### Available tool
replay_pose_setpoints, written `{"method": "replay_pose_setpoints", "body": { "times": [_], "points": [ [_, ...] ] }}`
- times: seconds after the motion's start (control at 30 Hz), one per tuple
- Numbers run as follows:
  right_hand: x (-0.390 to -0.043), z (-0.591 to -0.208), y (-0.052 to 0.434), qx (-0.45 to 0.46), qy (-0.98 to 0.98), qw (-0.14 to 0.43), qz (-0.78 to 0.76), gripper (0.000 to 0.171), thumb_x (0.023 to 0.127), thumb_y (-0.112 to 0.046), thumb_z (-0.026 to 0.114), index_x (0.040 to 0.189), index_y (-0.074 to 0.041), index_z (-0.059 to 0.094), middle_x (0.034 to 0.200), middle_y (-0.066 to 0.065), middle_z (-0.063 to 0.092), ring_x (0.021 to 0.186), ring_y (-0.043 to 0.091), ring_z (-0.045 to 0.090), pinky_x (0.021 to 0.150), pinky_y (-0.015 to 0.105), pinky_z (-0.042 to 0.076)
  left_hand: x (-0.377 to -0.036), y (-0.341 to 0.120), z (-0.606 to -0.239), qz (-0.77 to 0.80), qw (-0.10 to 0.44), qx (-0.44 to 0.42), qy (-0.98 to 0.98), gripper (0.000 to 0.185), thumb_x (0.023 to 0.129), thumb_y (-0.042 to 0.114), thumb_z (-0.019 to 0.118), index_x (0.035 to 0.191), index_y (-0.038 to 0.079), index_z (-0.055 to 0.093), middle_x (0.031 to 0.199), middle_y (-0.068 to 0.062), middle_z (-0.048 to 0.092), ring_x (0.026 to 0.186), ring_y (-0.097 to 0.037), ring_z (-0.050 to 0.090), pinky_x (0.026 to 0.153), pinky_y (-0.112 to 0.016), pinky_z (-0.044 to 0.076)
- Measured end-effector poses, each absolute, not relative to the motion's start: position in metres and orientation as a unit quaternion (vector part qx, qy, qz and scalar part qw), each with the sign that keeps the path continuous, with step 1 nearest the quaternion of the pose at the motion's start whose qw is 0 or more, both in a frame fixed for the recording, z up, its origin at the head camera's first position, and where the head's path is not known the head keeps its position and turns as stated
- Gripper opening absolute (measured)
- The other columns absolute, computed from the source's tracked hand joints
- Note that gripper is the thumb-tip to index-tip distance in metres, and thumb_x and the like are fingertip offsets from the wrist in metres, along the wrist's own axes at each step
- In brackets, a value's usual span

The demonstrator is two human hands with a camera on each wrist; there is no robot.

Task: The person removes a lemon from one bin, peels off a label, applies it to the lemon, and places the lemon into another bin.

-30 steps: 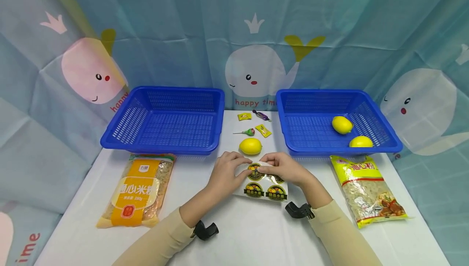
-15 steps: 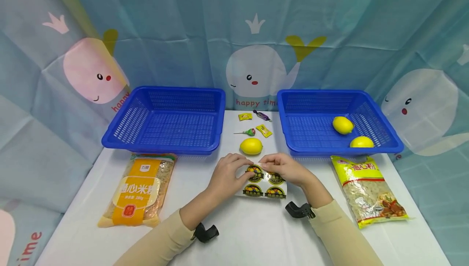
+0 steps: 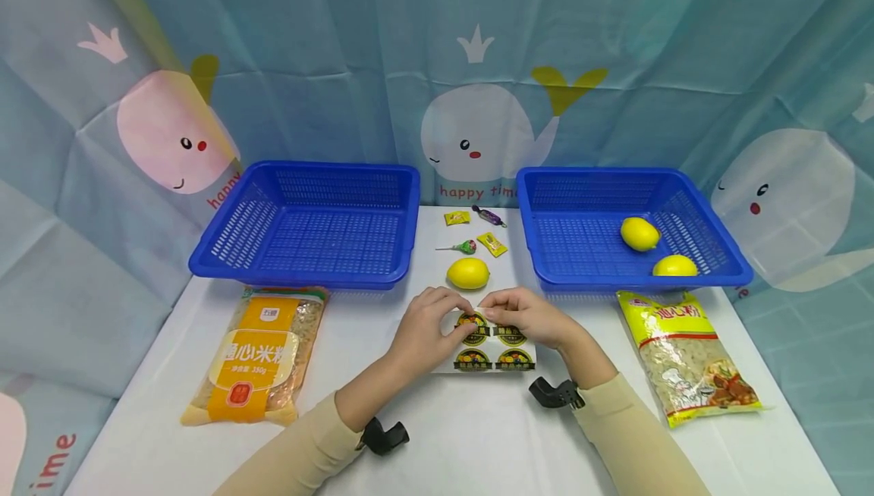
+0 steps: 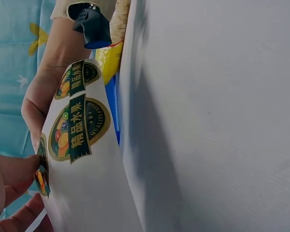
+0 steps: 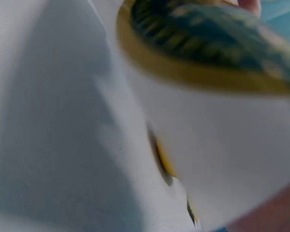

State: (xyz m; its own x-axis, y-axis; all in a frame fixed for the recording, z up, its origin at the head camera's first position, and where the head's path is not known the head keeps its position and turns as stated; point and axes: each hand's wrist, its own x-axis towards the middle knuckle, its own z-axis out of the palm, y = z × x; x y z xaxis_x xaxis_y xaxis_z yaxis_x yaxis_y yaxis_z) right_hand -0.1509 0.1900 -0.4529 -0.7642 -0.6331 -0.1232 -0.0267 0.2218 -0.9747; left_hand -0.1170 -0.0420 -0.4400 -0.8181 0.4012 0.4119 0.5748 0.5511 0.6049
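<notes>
A white sheet of round fruit stickers point(image 3: 491, 347) is held up between both hands in the head view, black and gold with Chinese lettering. My left hand point(image 3: 425, 331) pinches its upper left part, the thumb on the upper left sticker point(image 4: 42, 171) in the left wrist view. At the top edge, my right hand point(image 3: 527, 317) pinches the sheet with thumb and fingers. Close up and blurred, the sheet point(image 5: 217, 145) fills much of the right wrist view and hides most of that hand. Just beyond the hands lies a yellow lemon point(image 3: 468, 273) on the table.
A blue basket point(image 3: 303, 282) stands at the back left; another blue basket point(image 3: 642, 281) at the right contains two lemons. Between them lie wrapped candies point(image 3: 492, 243) and a lollipop point(image 3: 467, 247). Food bags flank the hands: an orange bag point(image 3: 253, 359) and a yellow bag point(image 3: 686, 359).
My right thumb has drawn back off the upper left sticker to the sheet's top edge. The sheet has turned slightly and now sits straighter. My left hand has barely moved.
</notes>
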Motion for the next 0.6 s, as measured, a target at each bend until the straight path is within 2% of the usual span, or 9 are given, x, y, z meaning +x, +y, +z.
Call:
{"method": "replay_pose_setpoints", "body": {
  "times": [0.33, 0.6],
  "points": [
    [-0.1493, -0.452, 0.1887, -0.222, 0.746, 0.263, -0.571, 0.023, 0.104, -0.014, 0.055, 0.112, 0.002, 0.07, 0.092, 0.001, 0.07, 0.079, 0.018, 0.06, 0.068, 0.022, 0.05, -0.1164, -0.0392, -0.4394, -0.409, 0.066, -0.243, -0.877, 0.02, 0.084, 0.017, 0.083, 0.099, 0.016, 0.07, 0.099, 0.004, 0.069, 0.096, -0.018, 0.061, 0.086, -0.033, 0.052],
    [-0.1481, -0.4504, 0.1873, -0.237, 0.76, 0.251, -0.551, 0.021, 0.103, -0.014, 0.058, 0.11, -0.002, 0.073, 0.098, 0.009, 0.074, 0.083, 0.012, 0.063, 0.073, 0.024, 0.053, -0.1152, -0.0367, -0.4345, -0.411, 0.019, -0.209, -0.887, 0.017, 0.085, 0.016, 0.082, 0.094, 0.016, 0.068, 0.1, 0.004, 0.068, 0.1, -0.019, 0.06, 0.091, -0.038, 0.051]
  ]
}}
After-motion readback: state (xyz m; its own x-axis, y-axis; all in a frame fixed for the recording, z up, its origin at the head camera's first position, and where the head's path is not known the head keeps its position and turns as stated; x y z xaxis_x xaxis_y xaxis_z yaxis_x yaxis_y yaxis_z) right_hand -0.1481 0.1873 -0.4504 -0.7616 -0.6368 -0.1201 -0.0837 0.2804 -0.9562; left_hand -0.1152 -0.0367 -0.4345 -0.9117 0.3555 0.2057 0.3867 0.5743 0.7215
